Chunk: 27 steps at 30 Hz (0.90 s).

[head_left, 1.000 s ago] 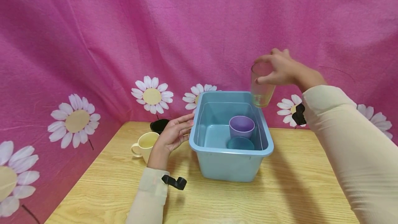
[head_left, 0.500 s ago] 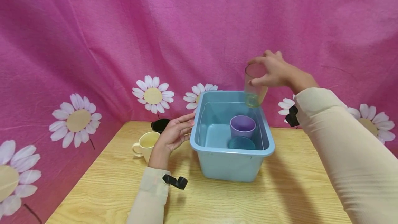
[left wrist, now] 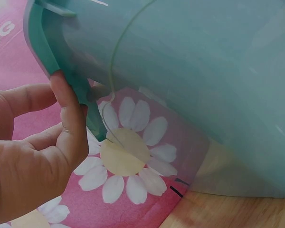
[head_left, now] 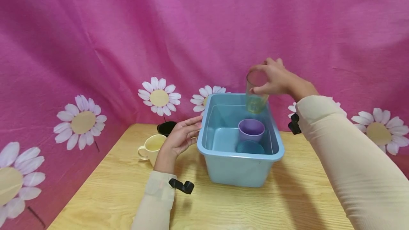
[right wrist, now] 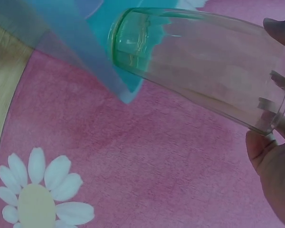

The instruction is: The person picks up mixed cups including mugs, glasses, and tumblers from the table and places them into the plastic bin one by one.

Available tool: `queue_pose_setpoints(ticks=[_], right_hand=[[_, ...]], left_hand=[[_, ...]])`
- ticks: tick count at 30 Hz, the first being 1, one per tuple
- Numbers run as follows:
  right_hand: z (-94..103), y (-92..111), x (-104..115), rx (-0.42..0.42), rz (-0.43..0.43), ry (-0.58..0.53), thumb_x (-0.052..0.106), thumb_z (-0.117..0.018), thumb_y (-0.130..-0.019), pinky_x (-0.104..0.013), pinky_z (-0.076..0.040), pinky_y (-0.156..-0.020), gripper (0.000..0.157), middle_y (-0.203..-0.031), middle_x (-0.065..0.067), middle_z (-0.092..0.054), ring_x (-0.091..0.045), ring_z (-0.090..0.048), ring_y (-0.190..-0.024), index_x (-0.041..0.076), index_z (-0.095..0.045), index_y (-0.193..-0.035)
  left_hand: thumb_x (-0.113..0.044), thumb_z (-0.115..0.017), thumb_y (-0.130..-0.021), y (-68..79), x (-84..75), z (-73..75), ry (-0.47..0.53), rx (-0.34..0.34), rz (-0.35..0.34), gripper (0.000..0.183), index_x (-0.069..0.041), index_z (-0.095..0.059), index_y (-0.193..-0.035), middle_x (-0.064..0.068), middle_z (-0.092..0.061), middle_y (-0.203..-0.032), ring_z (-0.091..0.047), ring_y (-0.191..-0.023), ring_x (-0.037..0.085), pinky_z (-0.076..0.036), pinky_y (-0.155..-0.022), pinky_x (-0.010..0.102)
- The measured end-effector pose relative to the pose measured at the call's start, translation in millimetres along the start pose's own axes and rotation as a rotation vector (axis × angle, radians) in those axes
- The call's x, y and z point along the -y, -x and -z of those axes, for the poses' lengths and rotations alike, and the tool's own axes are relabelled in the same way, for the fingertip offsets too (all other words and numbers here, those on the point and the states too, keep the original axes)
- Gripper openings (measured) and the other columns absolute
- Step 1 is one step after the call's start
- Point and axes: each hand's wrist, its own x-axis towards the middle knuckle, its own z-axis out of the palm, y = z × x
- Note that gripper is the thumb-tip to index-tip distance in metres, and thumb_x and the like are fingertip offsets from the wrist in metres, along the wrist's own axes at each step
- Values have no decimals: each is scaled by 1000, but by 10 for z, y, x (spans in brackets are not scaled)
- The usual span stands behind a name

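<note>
My right hand [head_left: 276, 79] grips a clear, green-tinted drinking glass [head_left: 254, 104] near its mouth. The glass is held roughly upright, its base over the back right part of a blue plastic tub [head_left: 234, 169]. In the right wrist view, fingertips and thumb span the rim of the glass [right wrist: 194, 61]. My left hand [head_left: 182, 137] holds the tub's left rim, its fingers bent against the lip in the left wrist view. Inside the tub, a purple cup [head_left: 251, 129] stands on the right side, with a teal round item [head_left: 250, 147] in front of it.
A pale yellow mug [head_left: 151, 150] stands left of the tub, partly behind the left forearm. Behind it is a black cup or bowl [head_left: 167, 128], partly hidden. The wooden table [head_left: 105, 191] meets a pink flowered cloth [head_left: 204, 38] at the back.
My right hand has carried the glass leftward and slightly down, from beside the tub's right rim to over the tub. The left hand stays at the left rim.
</note>
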Motion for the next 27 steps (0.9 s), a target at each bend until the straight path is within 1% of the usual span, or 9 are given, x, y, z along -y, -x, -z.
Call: queue_pose_setpoints(ticks=[7, 11, 14, 20, 24, 27], right_hand=[[-141, 14, -64, 42, -38, -1, 35, -83, -82, -54, -40, -85, 62, -126, -23, -48, -42, -36, -111, 16, -63, -137], [-229, 29, -91, 57, -49, -11, 35, -84, -82, -56, -41, -86, 64, -128, -23, -48, -42, -36, -113, 16, -62, -138], [-290, 36, -110, 62, -44, -16, 35, -85, -81, -56, -40, -87, 62, -129, -24, -48, -42, -36, -114, 16, -64, -136], [-389, 34, -158, 79, -45, -22, 37, -86, -80, -51, -38, -83, 48, -126, -20, -50, -39, -37, -111, 22, -70, -124], [-457, 39, -188, 93, -56, -22, 37, -87, -80, -48, -38, -81, 50, -124, -18, -51, -37, -38, -108, 22, -71, -124], [-503, 40, -204, 94, -42, -24, 35, -88, -79, -49, -37, -81, 51, -122, -19, -52, -37, -39, -107, 20, -71, -125]], left_hand=[[-3, -58, -101, -9, -15, -23, -1, -1, -3, 47, -1, -52, -148, 6, -72, -113, -70, -90, 17, -61, -78, 31], [-2, -57, -102, -2, -13, -20, -1, 2, -2, 47, -1, -51, -148, 6, -73, -114, -70, -89, 17, -61, -78, 31], [-2, -57, -102, 8, -12, -21, 7, -7, 3, 46, -2, -53, -147, 5, -73, -112, -70, -89, 17, -61, -79, 31], [-3, -58, -102, 16, -12, -18, 6, -16, 9, 45, -4, -54, -147, 5, -73, -112, -70, -90, 18, -61, -80, 32], [-5, -58, -102, 24, -10, -15, 1, -19, 16, 45, -5, -54, -147, 5, -73, -114, -70, -91, 18, -61, -81, 32], [-5, -58, -102, 31, -12, -16, -2, -21, 13, 45, -5, -54, -147, 5, -73, -115, -70, -91, 18, -61, -81, 32]])
